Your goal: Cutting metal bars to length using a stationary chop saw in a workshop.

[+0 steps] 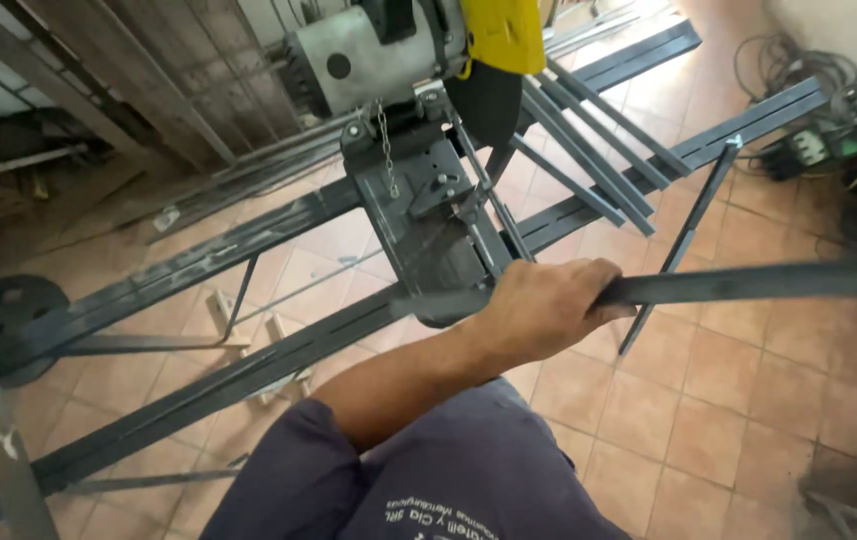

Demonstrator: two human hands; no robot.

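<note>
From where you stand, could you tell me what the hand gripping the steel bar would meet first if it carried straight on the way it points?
Probably the chop saw's base: the hand on the steel bar points that way, though depth is unclear.

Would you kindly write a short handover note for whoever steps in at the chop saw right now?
Left hand: closed around a flat steel bar, held level in front of the chop saw.
Right hand: out of view.
The saw sits on two long steel rails above the tiled floor; its blade is raised under the yellow guard.
Several cut bars lie across the rails behind the saw.
The held bar is not under the blade and not clamped.
</note>
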